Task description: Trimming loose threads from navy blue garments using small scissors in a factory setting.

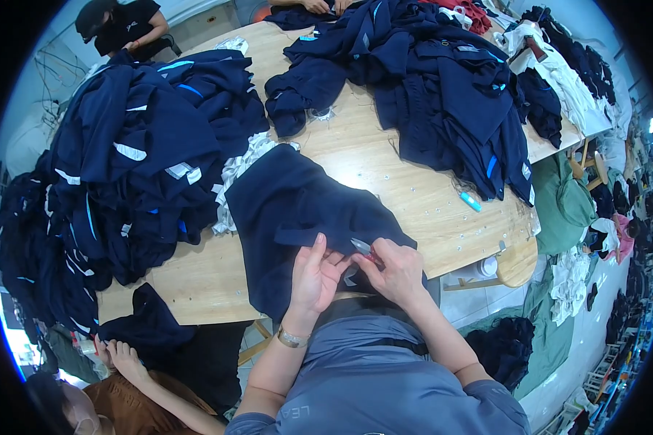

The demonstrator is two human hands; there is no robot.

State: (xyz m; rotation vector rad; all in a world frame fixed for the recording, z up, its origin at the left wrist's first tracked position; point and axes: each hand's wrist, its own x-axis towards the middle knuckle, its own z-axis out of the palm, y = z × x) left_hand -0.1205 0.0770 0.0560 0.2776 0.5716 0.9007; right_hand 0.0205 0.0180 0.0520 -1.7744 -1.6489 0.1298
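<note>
navy garment [290, 210] lies flat on the wooden table [384, 181], at its near edge in front of the person. long axis runs from far-left to near-right, near end draped over the table edge toward the person's lap. plain dark navy fabric, a narrow strap or band across its lower part, no stripes visible on it.

left hand [313, 279] lies on the near hem, fingers pressing and pinching the fabric, so its grip is closed on the garment. metal watch on that wrist. right hand [395, 272] is just beside it, touching the same hem, grip closed around small thread snips [363, 249], one pair, metal tip pointing far-left toward the left thumb, red at the handle.

two big piles of navy clothes: one on the left [123, 167], one far right [442, 87]. one small white rag bundle [236, 174] between the left pile and the garment. one cyan marker [470, 201] on the table right of the garment, well apart from the hands. another person's hand [127, 359] lower left on a dark cloth.
</note>
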